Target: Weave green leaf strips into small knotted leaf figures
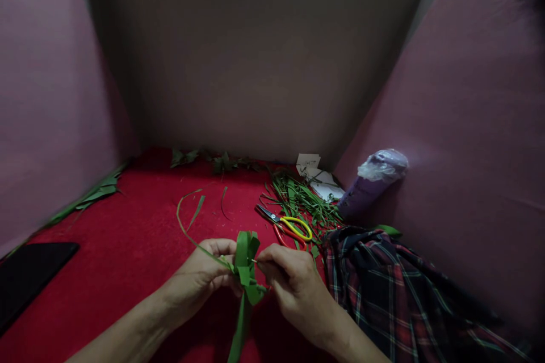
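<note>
My left hand point(212, 269) is closed on a folded green leaf strip point(243, 261), looped and interlaced, its broad tail hanging toward me. A long thin strand curls up and left from that hand over the red cloth. On the right side of the leaf, my right hand point(289, 278) is pinched shut, with a short thin pale tip showing between its fingers and the leaf. Whether that tip is a pin or a sliver of stem I cannot tell. Just beyond my right hand lie scissors point(286, 224) with yellow and red handles, blades pointing up and left.
Leaf scraps point(298, 193) are heaped beyond the scissors, beside white papers point(326, 184). A purple cylinder with clear plastic point(370, 181) leans at the right wall. Plaid cloth point(383, 289) lies at right, a black flat object point(36, 275) at left. Walls enclose three sides.
</note>
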A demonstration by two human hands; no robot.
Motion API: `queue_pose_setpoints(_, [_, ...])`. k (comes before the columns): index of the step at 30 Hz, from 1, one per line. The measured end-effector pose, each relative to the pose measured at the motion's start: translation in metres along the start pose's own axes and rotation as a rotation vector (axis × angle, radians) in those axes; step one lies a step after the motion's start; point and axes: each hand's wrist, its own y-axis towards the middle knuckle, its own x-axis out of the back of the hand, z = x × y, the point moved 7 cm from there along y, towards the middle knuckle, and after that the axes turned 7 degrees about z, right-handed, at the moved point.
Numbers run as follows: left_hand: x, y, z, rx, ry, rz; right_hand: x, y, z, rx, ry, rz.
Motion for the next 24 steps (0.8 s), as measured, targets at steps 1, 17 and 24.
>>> queue_pose_setpoints(1, [0.000,0.000,-0.001,0.000,0.001,-0.004,0.000,0.000,0.001,0.014,-0.016,0.003])
queue_pose_setpoints(17, [0.004,0.001,0.002,-0.007,0.021,-0.001,-0.002,-0.002,0.007,0.177,-0.301,-0.013])
queue_pose_setpoints(24, [0.001,-0.001,-0.004,-0.011,-0.025,0.097,-0.001,-0.004,0.008,0.178,-0.271,-0.002])
